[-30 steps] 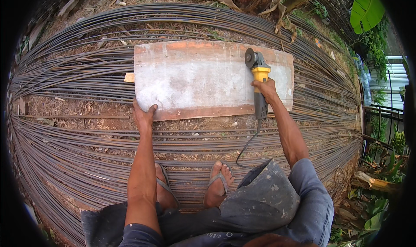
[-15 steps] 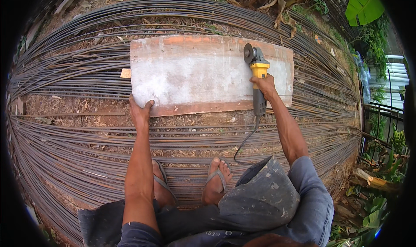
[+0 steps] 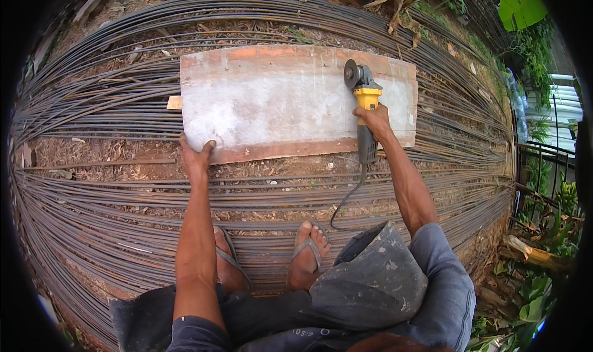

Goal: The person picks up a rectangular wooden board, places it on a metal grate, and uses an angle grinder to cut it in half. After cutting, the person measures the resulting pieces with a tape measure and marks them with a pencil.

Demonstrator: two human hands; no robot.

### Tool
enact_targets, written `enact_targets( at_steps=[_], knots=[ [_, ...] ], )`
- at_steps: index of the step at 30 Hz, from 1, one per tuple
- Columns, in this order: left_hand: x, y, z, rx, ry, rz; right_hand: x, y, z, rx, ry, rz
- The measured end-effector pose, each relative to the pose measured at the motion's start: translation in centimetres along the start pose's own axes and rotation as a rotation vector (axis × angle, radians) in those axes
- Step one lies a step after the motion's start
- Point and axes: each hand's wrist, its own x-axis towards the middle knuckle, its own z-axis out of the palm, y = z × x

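Note:
A long whitish board (image 3: pixel 272 108), with reddish-brown bands along its far and near edges, lies flat across steel rods. My left hand (image 3: pixel 196 159) grips its near left corner, thumb on the top face and the other fingers mostly hidden at the edge. Over the right part of the board, my right hand (image 3: pixel 374 118) is wrapped round the body of a yellow and black angle grinder (image 3: pixel 369 97). The grinder's round disc points away from me, toward the far edge. Whether the disc touches the board or spins, I cannot tell.
Long bundles of steel rods (image 3: pixel 111 194) run left to right, with soil and dry leaves between them. The grinder's cord (image 3: pixel 341 205) hangs toward my sandalled feet (image 3: pixel 307 253). A small wood piece (image 3: pixel 175 103) pokes out by the board's left end. Fence bars (image 3: pixel 543 154) stand at right.
The whole view has shifted slightly, with the board, the rods and the hands appearing a little farther left and up. Both hands keep their holds.

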Motion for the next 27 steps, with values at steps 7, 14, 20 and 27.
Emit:
enact_targets(
  at_steps=[7,14,20,27],
  knots=[
    [-0.6,1.2,0.2,0.060,0.049,0.032,1.0,1.2,-0.2,-0.015,0.014,-0.016],
    [-0.5,0.9,-0.1,0.063,0.064,0.057,0.9,1.0,0.0,-0.018,0.017,-0.011],
    [-0.4,0.8,-0.1,0.076,0.037,0.022,-0.2,0.8,0.1,0.034,0.002,-0.008],
    [-0.6,1.0,-0.1,0.077,0.054,0.012,-0.8,0.9,0.2,0.034,0.020,0.003]
  ],
)
